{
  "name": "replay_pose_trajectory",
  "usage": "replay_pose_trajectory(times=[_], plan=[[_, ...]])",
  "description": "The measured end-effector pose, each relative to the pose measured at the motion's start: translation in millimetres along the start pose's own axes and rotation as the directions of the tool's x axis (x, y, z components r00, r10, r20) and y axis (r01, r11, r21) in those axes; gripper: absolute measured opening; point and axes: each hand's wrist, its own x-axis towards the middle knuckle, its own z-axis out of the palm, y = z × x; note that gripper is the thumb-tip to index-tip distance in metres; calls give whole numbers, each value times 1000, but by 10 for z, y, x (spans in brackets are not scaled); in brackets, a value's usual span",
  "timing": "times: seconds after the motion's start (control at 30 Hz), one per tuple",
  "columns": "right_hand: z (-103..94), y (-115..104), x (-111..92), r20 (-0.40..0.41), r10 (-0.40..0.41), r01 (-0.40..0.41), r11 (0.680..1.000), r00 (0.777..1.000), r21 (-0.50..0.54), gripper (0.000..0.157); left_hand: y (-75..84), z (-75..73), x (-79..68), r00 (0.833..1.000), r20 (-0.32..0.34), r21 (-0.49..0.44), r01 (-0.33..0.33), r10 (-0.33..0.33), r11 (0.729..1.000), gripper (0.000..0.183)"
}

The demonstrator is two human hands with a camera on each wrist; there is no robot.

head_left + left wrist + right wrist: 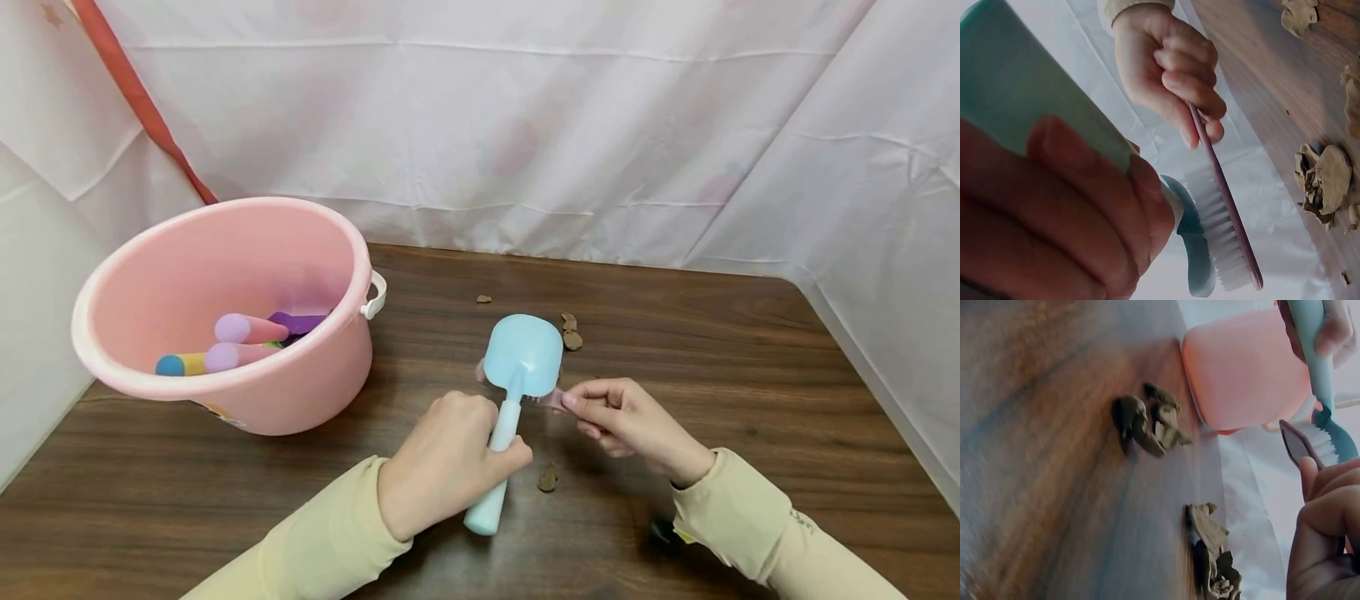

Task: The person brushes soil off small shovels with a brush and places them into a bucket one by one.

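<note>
A light-blue toy shovel (523,354) is held above the table, my left hand (453,454) gripping its pale handle (1047,81). My right hand (626,421) pinches the thin handle of a pink brush (1229,200). The brush's white bristles (1322,440) face the underside of the shovel blade, close against it; whether they press on it I cannot tell. From the head view, the blade hides most of the brush. Brown, clay-like pieces (572,333) lie on the table just beyond the blade, and another brown piece (548,478) lies between the hands.
At the left stands a pink bucket (315,400) with a white handle, holding several colourful toy handles (251,328). A small brown crumb (483,298) lies farther back on the dark wooden table (712,333). A dark object (665,533) sits by the right sleeve. White curtains (465,125) enclose the back and sides.
</note>
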Motion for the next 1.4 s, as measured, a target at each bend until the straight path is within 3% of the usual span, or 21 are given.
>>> replay_pose_trajectory(times=[0.37,0.6,0.83,1.0,1.13,1.4], plan=[[-234,-20,37,-141,-22,24,1000,990,13,18,31,46,-62,999,48,-9,-25,26,1000,39],[-363,-40,21,-219,-9,20,999,976,48,25,44,66,-75,997,60,-4,-45,45,999,39],[-364,-30,23,-207,-36,45,998,978,38,23,45,60,-66,998,45,-10,-50,50,999,38],[-257,3,15,-207,-17,0,997,978,-81,26,43,23,-34,999,4,-9,-47,47,999,38],[-124,50,12,-134,7,-28,987,991,-156,34,40,4,-16,998,-24,-3,-50,50,999,38],[66,50,-21,-17,31,-32,997,999,-72,40,21,10,6,998,-36,18,-58,58,998,37]])
